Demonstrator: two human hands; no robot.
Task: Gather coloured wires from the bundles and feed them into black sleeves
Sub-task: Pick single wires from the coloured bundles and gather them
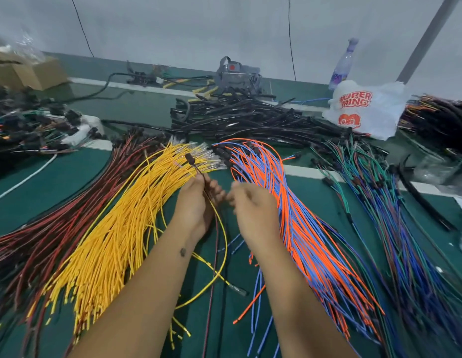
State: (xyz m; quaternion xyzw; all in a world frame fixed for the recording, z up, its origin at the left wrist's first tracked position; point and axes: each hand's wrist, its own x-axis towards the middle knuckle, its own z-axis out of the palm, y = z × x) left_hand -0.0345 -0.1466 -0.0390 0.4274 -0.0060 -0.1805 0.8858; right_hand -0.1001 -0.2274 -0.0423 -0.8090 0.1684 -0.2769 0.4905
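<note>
nearest us, loose tails of the yellow wire and dark red wire trail down from our left hand, whose fingers pinch them just below a small black connector; they could snag on the yellow bundle to the left. our right hand is blurred, so we cannot tell its fingers' state; it may drag extras from the orange and blue bundle. farther off, the black sleeves lie tangled, so one could pull others along.

Sleeve pile behind wire bundles, bag at right
</note>
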